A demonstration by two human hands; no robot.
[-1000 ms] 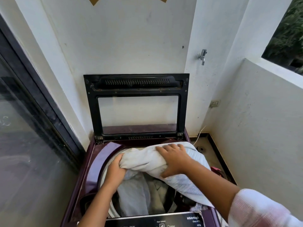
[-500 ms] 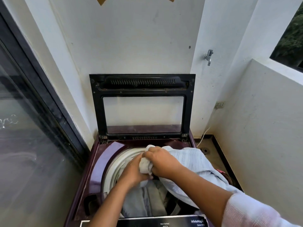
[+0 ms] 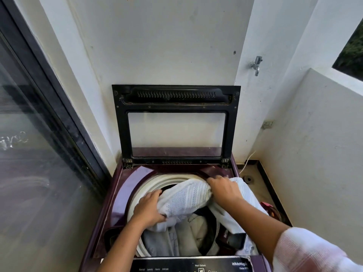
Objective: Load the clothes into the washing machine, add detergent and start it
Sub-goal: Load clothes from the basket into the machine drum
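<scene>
A maroon top-loading washing machine stands below me with its glass lid raised against the wall. A white textured cloth is bunched over the drum opening and trails over the machine's right edge. My left hand grips its left end, and my right hand grips its upper right part. Grey and beige clothes lie in the drum beneath it. No detergent is in view.
The control panel runs along the near edge. A dark-framed glass door fills the left. A tap and a wall socket are on the right, with a floor drain and a red object beside the machine.
My hands have parted from the middle of the drum. The left one moved down and left, the right one went to the right, and the white cloth is stretched between them.
</scene>
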